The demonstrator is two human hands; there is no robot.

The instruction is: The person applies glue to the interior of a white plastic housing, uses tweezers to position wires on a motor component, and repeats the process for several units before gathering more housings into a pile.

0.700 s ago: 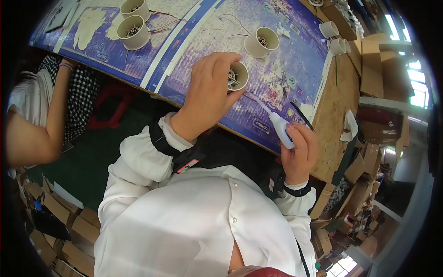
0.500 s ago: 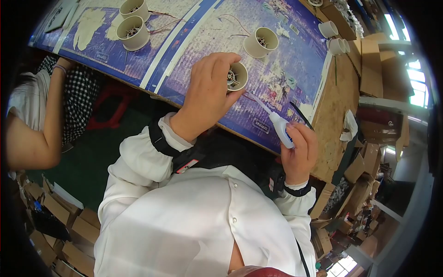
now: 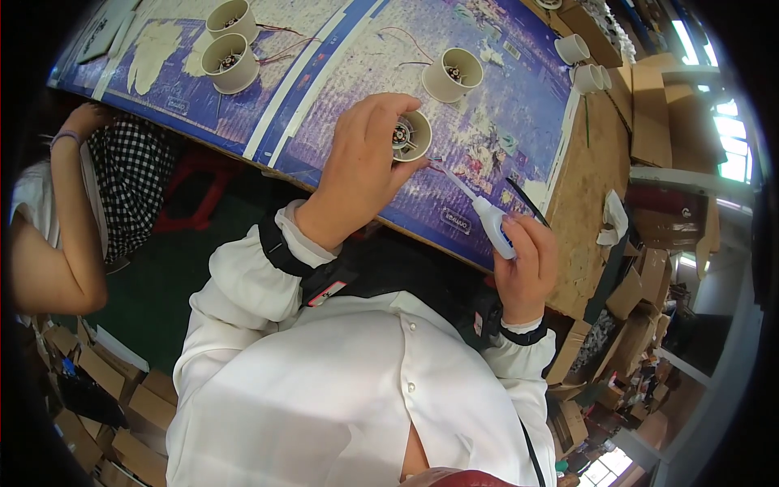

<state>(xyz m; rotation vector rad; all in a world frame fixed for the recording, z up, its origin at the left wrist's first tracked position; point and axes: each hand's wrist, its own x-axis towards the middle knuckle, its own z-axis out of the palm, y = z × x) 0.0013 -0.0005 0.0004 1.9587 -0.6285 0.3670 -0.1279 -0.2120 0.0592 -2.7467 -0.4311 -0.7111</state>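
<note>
My left hand is wrapped round a cream round cup-shaped housing, whose open mouth shows a small motor-like part with spokes inside. Thin reddish wires come out by its lower edge. In my right hand is a white squeeze bottle with a long thin nozzle. The nozzle points up and left, its tip close to the lower right side of the housing; whether it touches I cannot tell. Just beyond stands another cream housing with a motor inside and wires trailing left.
Two more wired housings, the nearer one in front, stand at the table's far left. Several plain cream cups lie at the far right. A black strip lies beside the bottle. A co-worker's arm rests at the left; cardboard boxes crowd the right.
My left hand and the housing have shifted very slightly left, with the bottle staying close by. The co-worker's forearm and hand have moved a little to the left.
</note>
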